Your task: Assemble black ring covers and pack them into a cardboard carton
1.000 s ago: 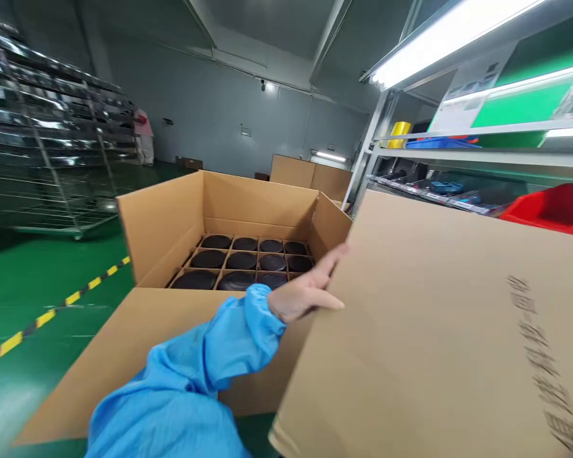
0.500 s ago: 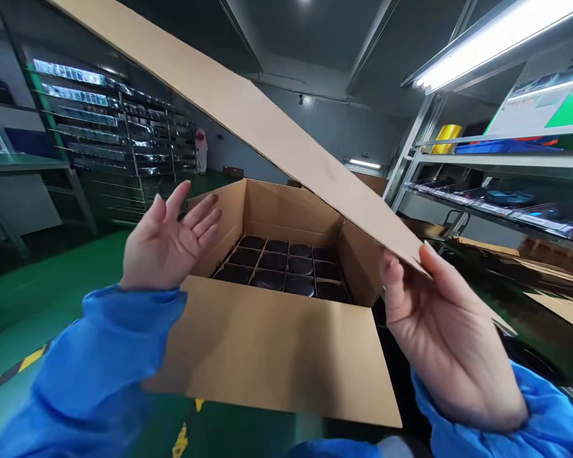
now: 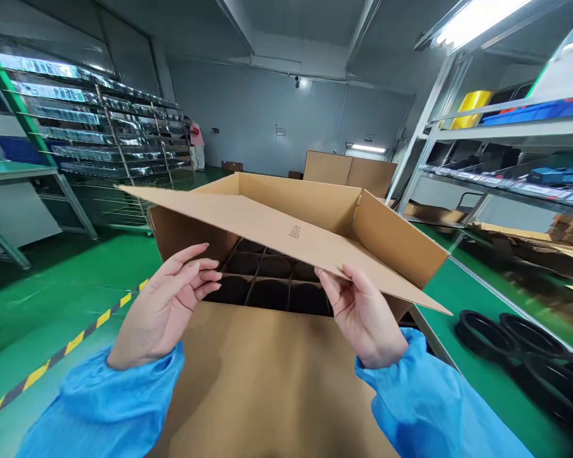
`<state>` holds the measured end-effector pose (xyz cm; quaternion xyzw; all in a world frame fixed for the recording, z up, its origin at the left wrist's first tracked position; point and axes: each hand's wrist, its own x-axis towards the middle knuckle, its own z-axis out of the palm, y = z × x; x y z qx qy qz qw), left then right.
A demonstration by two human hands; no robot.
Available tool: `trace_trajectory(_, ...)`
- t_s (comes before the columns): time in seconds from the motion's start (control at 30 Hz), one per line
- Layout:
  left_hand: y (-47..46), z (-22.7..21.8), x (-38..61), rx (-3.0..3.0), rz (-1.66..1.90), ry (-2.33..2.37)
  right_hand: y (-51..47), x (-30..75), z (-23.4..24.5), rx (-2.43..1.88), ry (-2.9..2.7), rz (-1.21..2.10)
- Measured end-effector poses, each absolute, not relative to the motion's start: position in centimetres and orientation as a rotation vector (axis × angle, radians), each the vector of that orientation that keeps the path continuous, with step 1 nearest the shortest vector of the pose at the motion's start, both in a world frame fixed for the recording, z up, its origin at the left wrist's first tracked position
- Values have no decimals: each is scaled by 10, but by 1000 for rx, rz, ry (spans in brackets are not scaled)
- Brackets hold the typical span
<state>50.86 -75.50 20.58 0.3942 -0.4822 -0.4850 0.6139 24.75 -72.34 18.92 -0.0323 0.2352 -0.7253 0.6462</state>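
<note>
A large open cardboard box point(image 3: 267, 369) stands in front of me, its flaps spread outward. Inside, dark round items point(image 3: 273, 267) sit in the cells of a divider. A flat cardboard sheet point(image 3: 253, 219) with a small printed mark lies tilted over the box opening and hides part of the contents. My right hand point(image 3: 363, 312) pinches the near edge of this sheet between thumb and fingers. At the left of the opening, my left hand point(image 3: 172, 302) is held with fingers apart and nothing in it, just below the sheet.
Several black rings point(image 3: 520, 350) lie on the green floor at right. A metal shelf point(image 3: 510, 135) with a yellow roll and blue bin stands beyond them. At left are a wire rack point(image 3: 105, 127) and a workbench point(image 3: 19, 172). A person point(image 3: 197, 146) stands far back.
The cardboard sheet has come down from a steep slant to lie nearly level over the box. My right hand moved left with it, while my left hand lowered slightly.
</note>
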Motion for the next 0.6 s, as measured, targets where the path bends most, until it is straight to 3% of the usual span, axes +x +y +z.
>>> trace_trajectory(0.3, -761, 184, 510, 959, -759, -1128, -777, 253, 89, -14, 718, -1579)
trace_trajectory(0.47, -760, 178, 510, 1049, -718, -1180, -785, 256, 71, -28, 736, -1644)
trace_trajectory(0.6, -783, 183, 512, 1285, -763, -1542, -787, 262, 71, -43, 825, -1441)
